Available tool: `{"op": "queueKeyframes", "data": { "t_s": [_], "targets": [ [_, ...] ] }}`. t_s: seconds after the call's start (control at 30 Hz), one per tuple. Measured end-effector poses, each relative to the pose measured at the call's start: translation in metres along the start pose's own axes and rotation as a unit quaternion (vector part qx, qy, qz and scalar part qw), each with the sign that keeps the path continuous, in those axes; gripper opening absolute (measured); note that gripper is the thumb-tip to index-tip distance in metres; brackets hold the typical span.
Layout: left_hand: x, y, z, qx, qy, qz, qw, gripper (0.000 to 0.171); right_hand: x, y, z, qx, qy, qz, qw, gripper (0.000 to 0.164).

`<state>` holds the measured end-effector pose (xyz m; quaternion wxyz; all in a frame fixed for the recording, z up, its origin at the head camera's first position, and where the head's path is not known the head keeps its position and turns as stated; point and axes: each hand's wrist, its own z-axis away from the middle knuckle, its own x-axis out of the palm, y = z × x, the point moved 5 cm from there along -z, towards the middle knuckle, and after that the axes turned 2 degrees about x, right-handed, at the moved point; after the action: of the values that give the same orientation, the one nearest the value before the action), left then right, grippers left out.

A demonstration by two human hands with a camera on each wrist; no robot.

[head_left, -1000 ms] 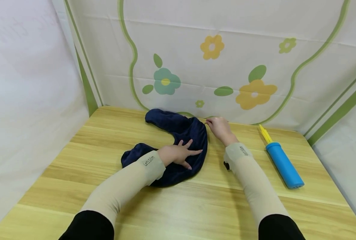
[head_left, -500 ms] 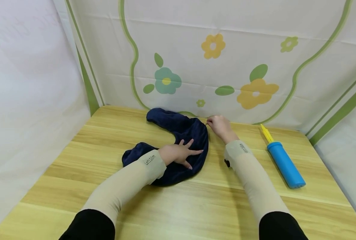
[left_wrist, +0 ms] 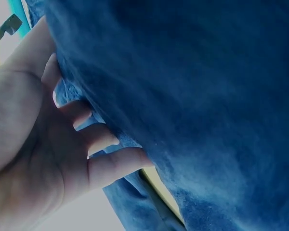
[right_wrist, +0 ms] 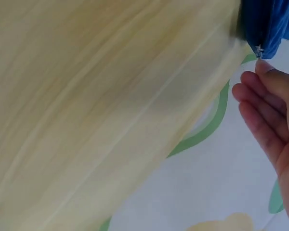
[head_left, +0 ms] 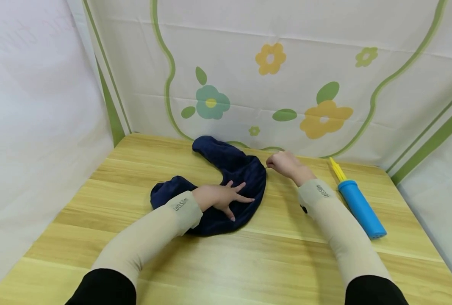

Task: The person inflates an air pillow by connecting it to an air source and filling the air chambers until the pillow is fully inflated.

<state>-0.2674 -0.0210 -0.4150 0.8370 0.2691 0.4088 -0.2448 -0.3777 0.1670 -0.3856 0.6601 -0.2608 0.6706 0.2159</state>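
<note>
A navy plush U-shaped neck pillow (head_left: 248, 176) lies on the wooden table, its opening facing left. My left hand (head_left: 223, 198) rests on its lower curve with the fingers spread. In the left wrist view, the fingers (left_wrist: 118, 166) lie against the dark blue fabric. At the pillow's right outer edge, my right hand (head_left: 284, 164) pinches a zipper pull. The right wrist view shows the small metal zipper pull (right_wrist: 259, 50) at the thumb and fingertips, with the blue fabric drawn to a point there.
A blue hand pump (head_left: 361, 207) with a yellow nozzle (head_left: 337, 170) lies to the right, beside my right forearm. Behind the table (head_left: 248, 267) hangs a white cloth backdrop (head_left: 241, 59) printed with flowers. White cloth also hangs at both sides.
My right hand has moved right and slightly nearer, still pinching at the pillow's edge. The pillow has turned slightly, and my left hand has shifted a little left with it.
</note>
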Motion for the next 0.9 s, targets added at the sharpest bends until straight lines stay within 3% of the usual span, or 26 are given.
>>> {"op": "queueKeyframes", "data": {
  "t_s": [0.2, 0.37, 0.9],
  "targets": [
    [0.001, -0.003, 0.005, 0.007, -0.005, 0.001, 1.0, 0.087, 0.001, -0.002, 0.013, -0.063, 0.049, 0.025, 0.997, 0.008],
    [0.002, -0.001, 0.006, 0.011, -0.01, 0.007, 0.9999, 0.086, 0.003, -0.003, 0.018, -0.079, 0.083, 0.045, 0.992, 0.006],
    [0.001, 0.001, 0.005, 0.014, -0.005, 0.012, 0.9998, 0.084, 0.005, -0.001, 0.006, 0.038, 0.07, 0.05, 0.996, 0.013]
  ]
}}
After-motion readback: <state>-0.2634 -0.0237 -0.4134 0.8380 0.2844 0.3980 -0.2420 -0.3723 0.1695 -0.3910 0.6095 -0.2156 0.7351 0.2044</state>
